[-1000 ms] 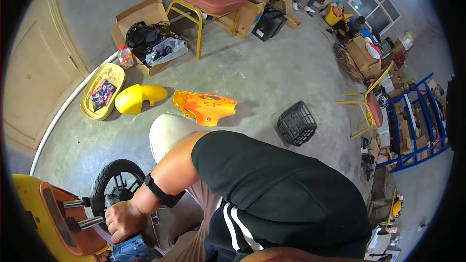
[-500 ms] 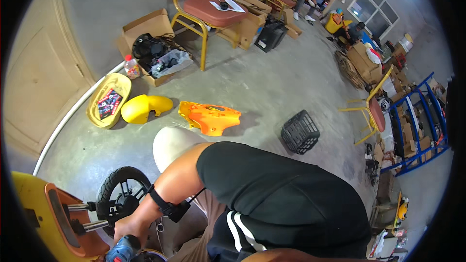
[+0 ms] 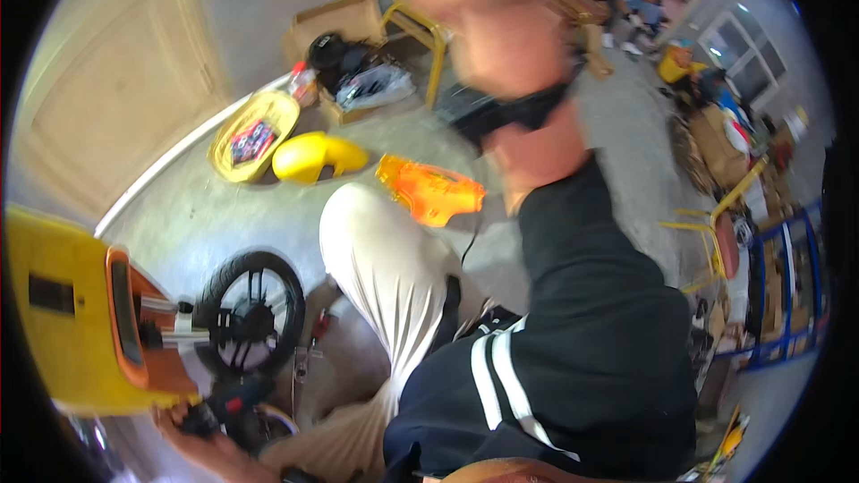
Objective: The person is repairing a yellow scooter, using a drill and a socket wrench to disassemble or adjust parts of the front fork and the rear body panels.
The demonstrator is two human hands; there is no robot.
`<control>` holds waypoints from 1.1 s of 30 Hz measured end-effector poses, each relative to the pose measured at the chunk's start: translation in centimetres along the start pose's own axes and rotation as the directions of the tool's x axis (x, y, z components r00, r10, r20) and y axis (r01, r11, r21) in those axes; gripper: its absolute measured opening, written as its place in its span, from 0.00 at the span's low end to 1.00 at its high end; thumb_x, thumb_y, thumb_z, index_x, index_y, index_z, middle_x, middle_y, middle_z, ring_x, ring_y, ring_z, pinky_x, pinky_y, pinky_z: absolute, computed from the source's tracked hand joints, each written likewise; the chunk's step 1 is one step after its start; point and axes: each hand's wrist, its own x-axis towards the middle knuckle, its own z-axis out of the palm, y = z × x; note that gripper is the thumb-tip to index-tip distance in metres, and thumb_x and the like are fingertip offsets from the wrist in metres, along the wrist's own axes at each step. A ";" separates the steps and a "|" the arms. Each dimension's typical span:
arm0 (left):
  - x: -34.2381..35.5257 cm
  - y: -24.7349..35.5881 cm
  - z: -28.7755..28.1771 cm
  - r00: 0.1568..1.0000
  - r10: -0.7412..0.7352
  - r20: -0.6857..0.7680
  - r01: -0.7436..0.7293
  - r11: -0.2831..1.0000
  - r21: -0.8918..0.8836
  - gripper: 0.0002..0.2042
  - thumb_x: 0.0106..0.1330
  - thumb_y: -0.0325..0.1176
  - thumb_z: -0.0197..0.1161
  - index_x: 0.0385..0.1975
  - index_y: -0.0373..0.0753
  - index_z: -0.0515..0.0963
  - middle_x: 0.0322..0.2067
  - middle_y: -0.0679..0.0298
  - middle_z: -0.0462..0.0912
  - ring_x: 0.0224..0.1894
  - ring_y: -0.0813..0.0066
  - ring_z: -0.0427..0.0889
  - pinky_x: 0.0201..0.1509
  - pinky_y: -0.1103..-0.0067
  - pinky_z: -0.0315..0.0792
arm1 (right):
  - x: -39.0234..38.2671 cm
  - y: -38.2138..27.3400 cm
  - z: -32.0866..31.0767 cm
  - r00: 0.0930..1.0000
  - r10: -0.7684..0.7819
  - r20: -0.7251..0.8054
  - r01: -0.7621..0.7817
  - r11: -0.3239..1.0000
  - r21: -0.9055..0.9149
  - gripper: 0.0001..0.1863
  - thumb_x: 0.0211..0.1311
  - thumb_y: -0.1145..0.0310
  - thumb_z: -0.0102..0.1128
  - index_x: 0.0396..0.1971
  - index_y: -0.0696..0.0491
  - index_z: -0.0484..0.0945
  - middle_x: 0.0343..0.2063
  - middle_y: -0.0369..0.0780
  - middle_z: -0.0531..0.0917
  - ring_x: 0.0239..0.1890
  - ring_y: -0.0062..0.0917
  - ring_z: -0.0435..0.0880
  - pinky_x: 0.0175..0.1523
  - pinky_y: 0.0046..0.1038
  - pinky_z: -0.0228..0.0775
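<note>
Black with a small red patch, a handheld power tool [image 3: 231, 402] sits low by the floor in the person's left hand [image 3: 192, 436], whose fingers look closed around its body. Just above it stands a black spoked wheel with a rubber tyre [image 3: 250, 320], and bright metal tubes [image 3: 182, 337] run from near its hub to an orange, hollow-fronted panel [image 3: 161, 377] on a big yellow shell [image 3: 85, 335]. The right hand [image 3: 465, 0] is up high, smeared by motion and cut by the top edge; I can't tell how open it is or whether it has hold of anything. Past the bent beige trouser knee [image 3: 362, 224] lie an orange plastic cover [image 3: 434, 192], a curved yellow mudguard [image 3: 313, 156] and a pale yellow oval basin [image 3: 279, 113] with printed packets inside. Behind these sits an open cardboard box [image 3: 344, 13] of dark gear.
</note>
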 end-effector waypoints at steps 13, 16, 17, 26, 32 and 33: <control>-3.2 -1.0 2.3 0.989 0.131 0.071 -0.127 0.990 -0.056 0.06 0.71 0.27 0.57 0.43 0.34 0.75 0.27 0.65 0.71 0.33 0.72 0.73 0.50 0.71 0.74 | -14.8 8.7 -5.2 0.913 0.290 -0.287 -0.407 0.609 -0.681 0.18 0.67 0.60 0.61 0.49 0.57 0.81 0.48 0.43 0.85 0.50 0.28 0.84 0.59 0.30 0.74; -3.8 -0.7 2.7 0.988 0.125 0.086 -0.121 0.992 -0.048 0.08 0.71 0.28 0.56 0.46 0.34 0.75 0.27 0.67 0.70 0.33 0.74 0.73 0.49 0.73 0.72 | -16.8 9.5 -5.4 0.904 0.325 -0.278 -0.420 0.549 -0.723 0.17 0.67 0.61 0.60 0.49 0.57 0.81 0.48 0.43 0.85 0.50 0.28 0.84 0.59 0.30 0.74; -4.1 -0.5 2.8 0.984 0.136 0.114 -0.133 0.990 -0.035 0.08 0.71 0.28 0.56 0.45 0.34 0.75 0.26 0.67 0.70 0.33 0.74 0.72 0.48 0.74 0.71 | -17.3 9.7 -5.4 0.902 0.325 -0.283 -0.422 0.535 -0.732 0.17 0.67 0.62 0.60 0.49 0.57 0.81 0.47 0.43 0.85 0.49 0.28 0.84 0.59 0.30 0.74; -4.9 0.4 2.6 0.997 0.070 -0.040 -0.070 0.997 -0.021 0.07 0.70 0.27 0.55 0.45 0.37 0.74 0.22 0.69 0.69 0.27 0.76 0.71 0.44 0.74 0.72 | -18.7 9.9 -4.9 0.899 0.326 -0.292 -0.428 0.510 -0.746 0.15 0.67 0.66 0.59 0.48 0.59 0.81 0.47 0.43 0.85 0.49 0.27 0.84 0.59 0.28 0.75; -4.6 0.3 2.0 0.997 0.071 -0.042 -0.072 0.997 -0.037 0.06 0.71 0.27 0.54 0.44 0.36 0.74 0.23 0.68 0.69 0.29 0.76 0.71 0.45 0.74 0.72 | -17.2 9.4 -5.4 0.910 0.292 -0.294 -0.408 0.514 -0.754 0.14 0.67 0.69 0.58 0.47 0.60 0.81 0.47 0.43 0.84 0.48 0.26 0.84 0.59 0.28 0.75; -4.6 0.4 2.0 0.997 0.074 -0.022 -0.075 0.996 -0.051 0.06 0.71 0.27 0.55 0.44 0.36 0.74 0.23 0.67 0.69 0.29 0.76 0.71 0.45 0.73 0.72 | -16.6 9.1 -5.4 0.915 0.277 -0.293 -0.399 0.515 -0.758 0.14 0.66 0.69 0.58 0.47 0.60 0.81 0.47 0.43 0.84 0.48 0.26 0.83 0.59 0.27 0.75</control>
